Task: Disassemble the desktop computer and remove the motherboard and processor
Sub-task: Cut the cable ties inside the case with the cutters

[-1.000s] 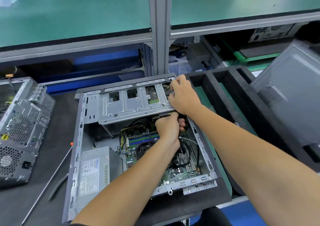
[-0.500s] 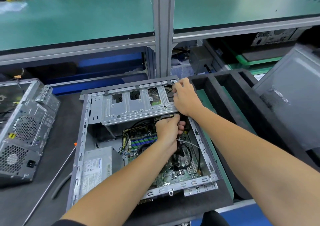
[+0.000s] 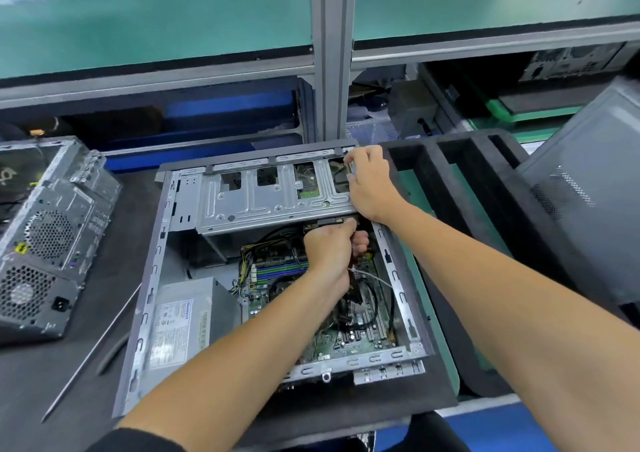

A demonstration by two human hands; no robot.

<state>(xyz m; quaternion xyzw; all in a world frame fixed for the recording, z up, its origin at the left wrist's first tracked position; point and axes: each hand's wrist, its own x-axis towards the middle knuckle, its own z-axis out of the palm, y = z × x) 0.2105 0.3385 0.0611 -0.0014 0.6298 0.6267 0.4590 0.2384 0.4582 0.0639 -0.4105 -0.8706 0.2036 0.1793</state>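
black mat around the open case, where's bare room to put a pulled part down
Bare black mat lies between the grey open computer case and the second grey chassis, though a long thin metal rod crosses it. The black foam tray's slots look empty. Inside the case it is crowded: cables, both hands.

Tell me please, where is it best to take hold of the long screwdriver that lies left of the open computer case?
Take the screwdriver by its dark handle, the thick end nearest the case, coming from above with the grip across it. It lies flat on the dark mat, its thin shaft running down-left, so the handle is the only part offering good purchase. Both hands are busy inside the case.
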